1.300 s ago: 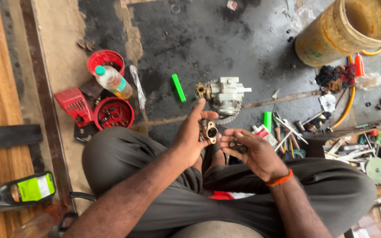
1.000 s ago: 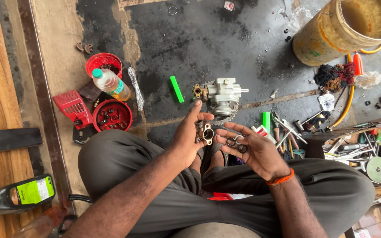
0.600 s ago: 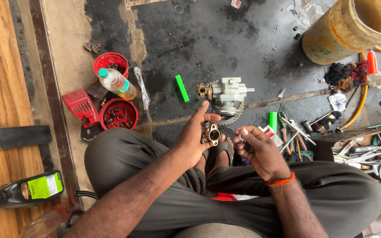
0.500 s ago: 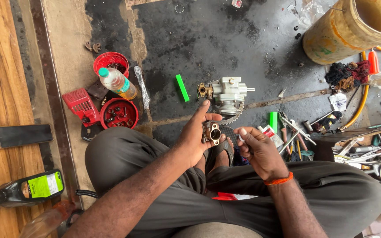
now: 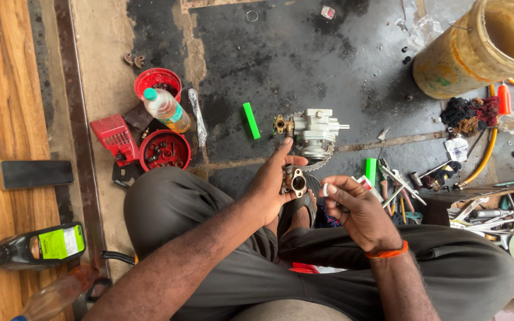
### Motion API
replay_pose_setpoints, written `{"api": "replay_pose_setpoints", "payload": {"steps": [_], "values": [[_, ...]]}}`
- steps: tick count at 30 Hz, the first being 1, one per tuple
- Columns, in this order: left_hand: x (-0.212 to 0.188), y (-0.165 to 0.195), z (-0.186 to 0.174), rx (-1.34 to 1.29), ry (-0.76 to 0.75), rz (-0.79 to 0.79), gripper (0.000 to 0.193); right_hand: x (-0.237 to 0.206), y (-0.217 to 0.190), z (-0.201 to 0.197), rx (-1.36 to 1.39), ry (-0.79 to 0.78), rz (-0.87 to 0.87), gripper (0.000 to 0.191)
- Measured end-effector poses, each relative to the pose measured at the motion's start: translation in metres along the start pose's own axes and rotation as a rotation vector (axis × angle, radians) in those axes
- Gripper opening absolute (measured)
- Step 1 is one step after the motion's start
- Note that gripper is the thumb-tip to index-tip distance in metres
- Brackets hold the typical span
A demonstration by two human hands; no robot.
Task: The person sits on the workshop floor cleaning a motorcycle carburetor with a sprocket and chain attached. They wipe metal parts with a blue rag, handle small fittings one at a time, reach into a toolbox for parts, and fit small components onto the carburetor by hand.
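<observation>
Over the person's crossed legs, the left hand (image 5: 272, 184) grips a small metal carburettor part (image 5: 293, 180), fingers curled around it. Just beside it, the right hand (image 5: 352, 208) pinches a small white ring (image 5: 325, 189) between its fingertips. On the dark floor (image 5: 328, 71) ahead lie a grey engine part (image 5: 316, 131), a green rectangular block (image 5: 250, 120) and a clear bottle with a yellow-and-blue label (image 5: 166, 109) resting on a red bowl (image 5: 157, 80).

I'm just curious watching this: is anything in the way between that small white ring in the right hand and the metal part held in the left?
Nothing visible. The right hand pinches the small white ring beside the metal part in the left hand, with only an open gap between them.
</observation>
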State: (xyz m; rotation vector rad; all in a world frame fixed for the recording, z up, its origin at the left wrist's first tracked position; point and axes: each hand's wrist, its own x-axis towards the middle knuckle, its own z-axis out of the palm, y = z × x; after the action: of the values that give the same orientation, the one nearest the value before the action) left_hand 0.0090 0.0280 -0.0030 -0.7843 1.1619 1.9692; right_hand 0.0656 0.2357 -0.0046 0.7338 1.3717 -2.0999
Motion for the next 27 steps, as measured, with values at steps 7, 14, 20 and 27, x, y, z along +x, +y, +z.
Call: {"api": "replay_pose_setpoints", "payload": {"steps": [7,14,20,27], "values": [[0.006,-0.012,-0.009,0.002,-0.013,-0.018,0.058,-0.01,-0.003,0.038,-0.487,0.049,-0.467,0.018],[0.004,-0.007,-0.021,-0.026,-0.019,-0.014,0.056,-0.025,-0.012,0.1,-0.88,0.228,-0.643,0.015],[0.005,-0.003,-0.031,-0.031,-0.049,0.018,0.056,-0.021,-0.01,0.111,-1.044,0.182,-0.838,0.012],[0.009,0.001,-0.038,-0.014,0.002,0.021,0.058,0.001,0.002,0.074,-0.475,0.082,-0.431,0.015]]}}
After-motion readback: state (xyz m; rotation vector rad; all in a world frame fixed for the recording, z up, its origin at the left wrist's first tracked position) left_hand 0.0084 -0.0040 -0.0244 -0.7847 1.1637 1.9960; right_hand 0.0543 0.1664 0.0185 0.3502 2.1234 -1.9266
